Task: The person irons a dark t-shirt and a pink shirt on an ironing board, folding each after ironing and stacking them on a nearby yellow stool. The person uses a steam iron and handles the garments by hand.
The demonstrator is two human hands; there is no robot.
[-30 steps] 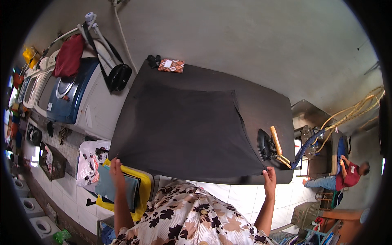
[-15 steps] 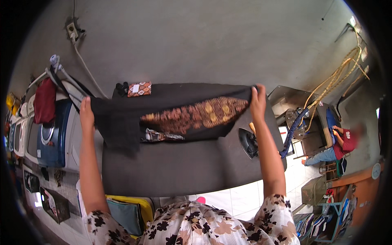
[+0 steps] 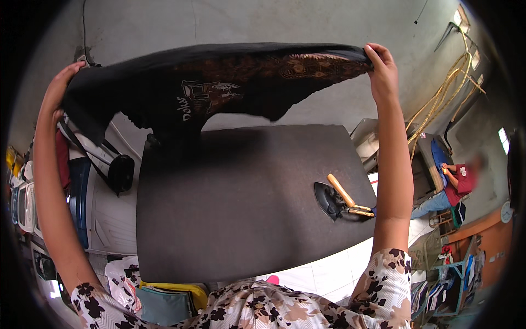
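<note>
Brown-patterned black garment (image 3: pixel 219 82), black-and-tan iron (image 3: pixel 328 201), dark grey table (image 3: pixel 241 214)

Black bag (image 3: pixel 121 174), plastic basket (image 3: pixel 425 252), hanging clothes (image 3: pixel 436 295), person in maroon (image 3: pixel 459 185), probably a wall clock (image 3: pixel 506 212)

From here I see a matte grey wall (image 3: pixel 246 22) behind the grip, a broad dark-grey table (image 3: pixel 241 208) and white floor tiles (image 3: pixel 329 268) below it, a bright rectangular window (image 3: pixel 503 141) rightward.

Moderate indoor light; glare at window (image 3: pixel 503 141), right of and below right hand's (image 3: pixel 383 71) grip; cloth (image 3: pixel 129 82) between grips near-black, table (image 3: pixel 219 219) beneath darkly shadowed; fisheye bending, black vignette outside both grips
</note>
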